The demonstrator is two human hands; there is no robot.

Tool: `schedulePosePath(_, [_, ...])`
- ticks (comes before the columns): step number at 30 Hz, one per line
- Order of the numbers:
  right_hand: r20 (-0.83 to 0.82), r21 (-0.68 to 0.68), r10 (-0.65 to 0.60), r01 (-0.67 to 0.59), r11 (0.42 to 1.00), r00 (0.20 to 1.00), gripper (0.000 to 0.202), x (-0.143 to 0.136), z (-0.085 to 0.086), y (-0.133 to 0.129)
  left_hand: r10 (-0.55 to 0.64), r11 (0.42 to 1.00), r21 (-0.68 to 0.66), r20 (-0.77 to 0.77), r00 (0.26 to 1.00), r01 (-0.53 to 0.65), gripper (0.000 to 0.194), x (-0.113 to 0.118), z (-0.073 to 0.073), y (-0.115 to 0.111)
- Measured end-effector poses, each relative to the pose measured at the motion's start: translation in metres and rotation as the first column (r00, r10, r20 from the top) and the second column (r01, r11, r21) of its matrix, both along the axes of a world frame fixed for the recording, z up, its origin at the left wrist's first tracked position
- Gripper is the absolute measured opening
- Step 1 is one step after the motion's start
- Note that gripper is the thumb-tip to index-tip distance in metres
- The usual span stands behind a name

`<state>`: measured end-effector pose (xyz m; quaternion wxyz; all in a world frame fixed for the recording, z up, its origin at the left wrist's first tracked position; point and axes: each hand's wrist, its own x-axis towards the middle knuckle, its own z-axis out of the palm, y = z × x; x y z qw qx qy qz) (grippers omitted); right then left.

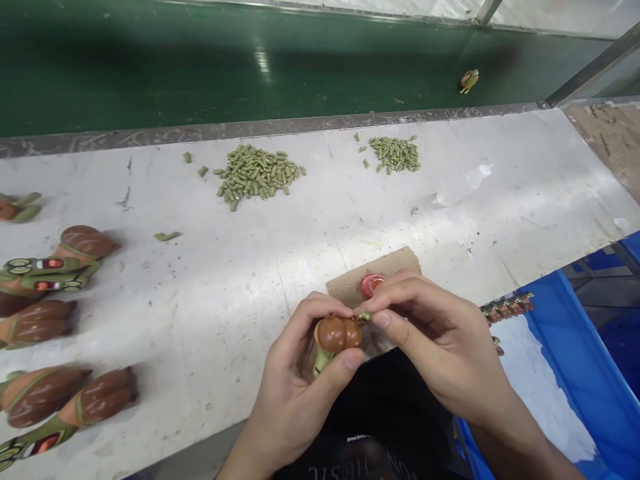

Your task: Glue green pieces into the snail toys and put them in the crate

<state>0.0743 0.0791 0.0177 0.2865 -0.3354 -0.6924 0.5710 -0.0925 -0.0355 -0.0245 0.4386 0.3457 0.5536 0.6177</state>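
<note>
Near the front edge of the pale work surface, my left hand (306, 380) is wrapped round a brown and green figure (337, 333) with a glossy, rounded brown part facing up. My right hand (430, 333) pinches a small green piece (367, 316) between thumb and forefinger, at the upper right of the figure. The fingertips of both hands nearly meet there. Just behind my right fingers, a red round cap or dish (371, 284) sits on a piece of cardboard (350, 283).
Two piles of small green pieces (257, 173) (397, 155) lie farther back. Several brown and green figures (85, 400) lie at the left. A clear bottle (464, 185) lies at the right. A blue bin (580, 360) holds small figures. Behind runs a green belt (200, 73).
</note>
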Motion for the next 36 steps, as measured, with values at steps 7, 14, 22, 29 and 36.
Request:
schedulePosePath(7, [0.007,0.036,0.005,-0.005,0.999,1.000,0.017,-0.0004,0.0013,0.0004,-0.019,0.999,0.050,-0.009,1.000,0.019,0.017,0.0010,-0.0035,0.0001])
schedulePosePath(14, [0.011,0.064,0.010,-0.011,0.998,1.000,0.017,0.0000,0.0000,0.0004,-0.022,0.998,0.057,-0.018,1.000,0.023,0.018,0.0018,-0.0042,-0.0004])
schedulePosePath(22, [0.102,0.251,0.085,-0.109,0.962,0.991,0.016,0.0060,0.0017,-0.0015,-0.057,0.994,0.088,-0.042,0.997,0.061,0.019,0.0014,-0.0052,-0.0002])
schedulePosePath(29, [0.081,0.283,0.112,-0.131,0.950,0.990,0.019,0.0044,-0.0013,-0.0070,-0.065,0.992,0.107,-0.039,0.997,0.069,0.017,0.0001,-0.0043,0.0002])
schedulePosePath(36, [0.051,0.235,0.172,-0.179,0.955,0.984,0.023,0.0070,0.0032,-0.0021,-0.079,0.992,0.088,-0.078,0.994,0.086,0.010,-0.0035,-0.0006,-0.0034])
